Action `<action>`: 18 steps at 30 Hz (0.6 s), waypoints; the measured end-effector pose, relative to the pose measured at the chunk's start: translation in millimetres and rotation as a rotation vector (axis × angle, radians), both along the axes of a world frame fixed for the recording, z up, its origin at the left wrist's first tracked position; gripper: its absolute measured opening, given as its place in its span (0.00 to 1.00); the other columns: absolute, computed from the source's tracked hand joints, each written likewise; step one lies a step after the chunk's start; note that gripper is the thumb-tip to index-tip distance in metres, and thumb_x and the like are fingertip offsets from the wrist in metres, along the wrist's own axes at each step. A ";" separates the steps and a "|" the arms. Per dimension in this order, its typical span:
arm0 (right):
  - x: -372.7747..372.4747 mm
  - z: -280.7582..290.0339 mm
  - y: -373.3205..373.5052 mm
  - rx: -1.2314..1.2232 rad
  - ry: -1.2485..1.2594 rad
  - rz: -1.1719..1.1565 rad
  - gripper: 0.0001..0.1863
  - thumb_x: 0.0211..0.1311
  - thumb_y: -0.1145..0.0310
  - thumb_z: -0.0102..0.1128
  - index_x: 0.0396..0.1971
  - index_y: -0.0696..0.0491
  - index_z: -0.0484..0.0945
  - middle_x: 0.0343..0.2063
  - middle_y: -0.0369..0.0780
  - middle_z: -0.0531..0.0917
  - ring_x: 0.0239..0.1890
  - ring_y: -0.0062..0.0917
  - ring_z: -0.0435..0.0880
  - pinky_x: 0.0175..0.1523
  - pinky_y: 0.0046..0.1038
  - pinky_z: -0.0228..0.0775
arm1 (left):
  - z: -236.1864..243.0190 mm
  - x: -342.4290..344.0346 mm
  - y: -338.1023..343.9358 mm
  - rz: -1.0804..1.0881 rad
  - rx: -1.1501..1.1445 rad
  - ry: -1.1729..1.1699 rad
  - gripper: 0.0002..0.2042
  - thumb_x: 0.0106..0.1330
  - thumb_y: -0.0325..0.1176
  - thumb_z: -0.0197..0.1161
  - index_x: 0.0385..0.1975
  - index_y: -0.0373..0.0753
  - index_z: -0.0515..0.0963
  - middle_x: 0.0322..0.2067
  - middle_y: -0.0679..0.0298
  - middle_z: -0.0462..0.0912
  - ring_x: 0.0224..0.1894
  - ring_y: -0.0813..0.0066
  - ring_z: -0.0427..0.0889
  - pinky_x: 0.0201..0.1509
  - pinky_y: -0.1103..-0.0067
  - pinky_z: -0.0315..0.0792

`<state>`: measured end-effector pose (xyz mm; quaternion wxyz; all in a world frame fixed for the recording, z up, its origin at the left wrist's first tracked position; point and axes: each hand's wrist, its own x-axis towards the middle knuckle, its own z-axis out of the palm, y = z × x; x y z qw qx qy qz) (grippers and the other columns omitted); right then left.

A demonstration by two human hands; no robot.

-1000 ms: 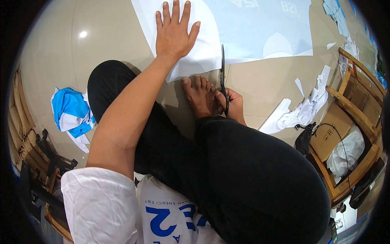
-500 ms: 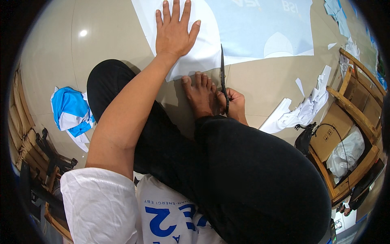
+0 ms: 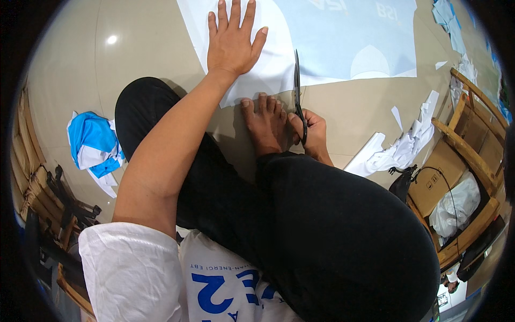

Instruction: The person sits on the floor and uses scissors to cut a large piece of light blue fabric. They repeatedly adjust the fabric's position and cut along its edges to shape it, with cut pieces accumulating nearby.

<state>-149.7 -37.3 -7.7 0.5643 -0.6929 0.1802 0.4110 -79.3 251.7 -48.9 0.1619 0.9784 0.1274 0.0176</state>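
A light-blue cloth sheet [image 3: 343, 40] with faint print lies spread on the floor. Along its left side runs a white section [image 3: 268, 70] with a curved border. My left hand [image 3: 233, 45] rests flat on that white part, fingers spread. In my right hand [image 3: 314, 131], beside my bare foot [image 3: 265, 126], is a pair of black-handled scissors [image 3: 298, 80], gripped by the handles. The blades point away from me and overlap the near edge of the cloth, by the curved border. How far the blades are apart is hard to see.
Crumpled blue and white cloth [image 3: 94, 142] lies on the left. White scraps [image 3: 399, 147] lie on the right, near a wooden chair frame [image 3: 472, 150] with a cardboard box [image 3: 437, 177] and a white plastic bag [image 3: 456, 206]. My bent legs [image 3: 343, 231] in black trousers fill the near middle.
The scissors and my right hand have shifted slightly away from me and to the right. My left hand stays flat on the cloth.
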 end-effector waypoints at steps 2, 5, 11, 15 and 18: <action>2.1 0.1 1.2 0.008 0.007 -0.001 0.13 0.75 0.65 0.72 0.29 0.55 0.82 0.18 0.31 0.79 0.15 0.14 0.73 0.21 0.21 0.62 | 0.0 0.0 -0.2 0.000 0.004 0.003 0.39 0.82 0.53 0.50 0.85 0.34 0.54 0.84 0.37 0.49 0.86 0.32 0.44 0.88 0.45 0.38; 3.5 -1.1 2.0 0.017 -0.004 -0.005 0.13 0.75 0.66 0.71 0.29 0.55 0.82 0.17 0.31 0.78 0.15 0.13 0.73 0.21 0.21 0.62 | 0.6 0.4 -0.1 -0.003 0.001 0.006 0.39 0.82 0.53 0.50 0.85 0.34 0.54 0.84 0.36 0.49 0.86 0.32 0.44 0.88 0.45 0.38; 7.8 1.0 2.4 -0.024 0.002 0.015 0.15 0.75 0.67 0.72 0.26 0.53 0.79 0.17 0.30 0.78 0.15 0.14 0.73 0.20 0.21 0.62 | 0.2 0.8 -0.6 0.000 0.016 0.004 0.39 0.82 0.53 0.49 0.85 0.34 0.54 0.84 0.37 0.49 0.86 0.32 0.44 0.88 0.46 0.38; 11.7 3.4 2.9 -0.041 0.007 0.018 0.16 0.74 0.66 0.73 0.25 0.52 0.79 0.17 0.30 0.78 0.15 0.13 0.73 0.20 0.21 0.62 | 0.8 0.8 -0.3 0.002 0.019 0.012 0.39 0.82 0.53 0.50 0.85 0.34 0.54 0.84 0.37 0.49 0.86 0.32 0.44 0.88 0.46 0.38; 17.0 4.4 4.0 -0.028 0.014 0.008 0.17 0.73 0.64 0.74 0.24 0.52 0.79 0.17 0.30 0.78 0.15 0.13 0.74 0.20 0.20 0.63 | 0.4 1.0 -0.4 0.001 0.011 0.004 0.39 0.82 0.53 0.50 0.85 0.34 0.54 0.84 0.37 0.49 0.86 0.31 0.44 0.88 0.46 0.38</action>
